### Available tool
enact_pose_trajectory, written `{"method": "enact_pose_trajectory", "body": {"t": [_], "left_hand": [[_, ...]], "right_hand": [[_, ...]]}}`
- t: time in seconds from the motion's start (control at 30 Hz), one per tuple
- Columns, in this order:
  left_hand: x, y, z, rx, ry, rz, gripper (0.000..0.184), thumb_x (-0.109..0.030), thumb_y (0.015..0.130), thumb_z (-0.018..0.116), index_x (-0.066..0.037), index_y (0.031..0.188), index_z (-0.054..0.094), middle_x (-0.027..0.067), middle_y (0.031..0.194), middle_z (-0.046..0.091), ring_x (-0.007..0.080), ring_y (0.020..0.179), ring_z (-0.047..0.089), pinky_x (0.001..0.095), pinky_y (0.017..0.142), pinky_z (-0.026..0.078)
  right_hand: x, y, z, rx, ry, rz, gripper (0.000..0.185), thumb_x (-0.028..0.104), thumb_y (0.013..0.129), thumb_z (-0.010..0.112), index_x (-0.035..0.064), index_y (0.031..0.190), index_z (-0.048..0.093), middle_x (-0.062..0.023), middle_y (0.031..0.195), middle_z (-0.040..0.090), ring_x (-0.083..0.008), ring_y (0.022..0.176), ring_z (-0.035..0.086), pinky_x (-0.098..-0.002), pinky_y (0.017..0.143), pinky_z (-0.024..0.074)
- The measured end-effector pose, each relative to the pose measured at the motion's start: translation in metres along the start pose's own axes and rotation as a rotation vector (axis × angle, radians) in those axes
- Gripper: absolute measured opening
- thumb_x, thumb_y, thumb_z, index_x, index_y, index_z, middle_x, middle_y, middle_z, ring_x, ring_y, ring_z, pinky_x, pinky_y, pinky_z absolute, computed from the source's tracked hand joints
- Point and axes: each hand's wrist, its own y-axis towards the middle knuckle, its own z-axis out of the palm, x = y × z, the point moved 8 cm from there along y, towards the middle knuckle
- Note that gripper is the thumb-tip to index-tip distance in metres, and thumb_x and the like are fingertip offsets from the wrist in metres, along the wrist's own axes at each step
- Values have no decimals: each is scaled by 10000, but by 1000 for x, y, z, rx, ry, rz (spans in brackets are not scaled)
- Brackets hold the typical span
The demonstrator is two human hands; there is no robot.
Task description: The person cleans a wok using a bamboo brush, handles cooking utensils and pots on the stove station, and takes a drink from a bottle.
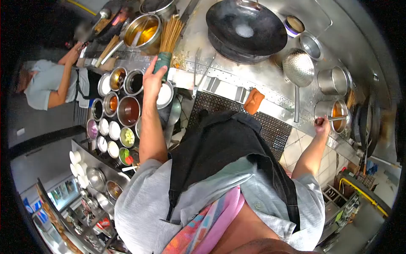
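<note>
My left hand (154, 80) is wrapped around the green-bound grip of a bamboo wok brush (171, 36), whose bristles point up and away from me. Beside that brush stands a pot of amber oil (146, 31) with a utensil in it. On the right, my closed right hand (322, 126) grips a metal-handled utensil (337, 119) that lies across a steel pot (325, 109) holding orange liquid. The utensil's working end cannot be made out. Ahead of me a black wok (228, 36) sits on the burner, with a pale, hazy patch at its bottom.
Bowls of sauces and chopped ingredients (129, 111) crowd the left side. A perforated strainer (298, 67) and another steel pot (332, 80) stand to the right. An orange cloth (253, 100) hangs at the stove's front edge. Another person (55, 86) works at the far left.
</note>
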Motion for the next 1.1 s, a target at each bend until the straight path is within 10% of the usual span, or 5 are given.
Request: {"method": "enact_pose_trajectory", "body": {"t": [0.23, 0.57, 0.83, 1.1], "left_hand": [[-9, -21, -8, -60, -64, -17, 569, -163, 784, 688, -111, 1329, 531, 23, 875, 656, 59, 610, 540, 205, 495, 416], [6, -31, -45, -64, -89, 22, 553, -112, 818, 654, -104, 1350, 507, 55, 1003, 654, 88, 748, 586, 219, 664, 475], [29, -32, -68, -76, -124, 39, 542, -103, 802, 682, -53, 1319, 525, 46, 1032, 659, 78, 850, 590, 217, 764, 464], [54, -26, -84, -60, -132, 3, 553, -129, 807, 673, -106, 1338, 520, 31, 1035, 646, 83, 853, 585, 221, 766, 461]], "right_hand": [[-7, -121, 71, 246, -16, -531, 76, 45, 819, 530, 71, 816, 460, -60, 571, 472, -130, 418, 436, -267, 320, 324], [-59, -309, 236, 655, -667, -686, 132, 153, 917, 566, 48, 995, 549, 13, 629, 499, -71, 513, 472, -248, 462, 410], [-213, -373, 337, 1056, -1350, -799, 293, 226, 849, 556, 39, 1075, 543, -265, 845, 646, -440, 806, 629, -508, 739, 482], [-275, -394, 389, 1082, -1708, -806, 338, 204, 863, 538, 8, 1127, 463, -319, 893, 623, -470, 873, 611, -524, 805, 475]]}}
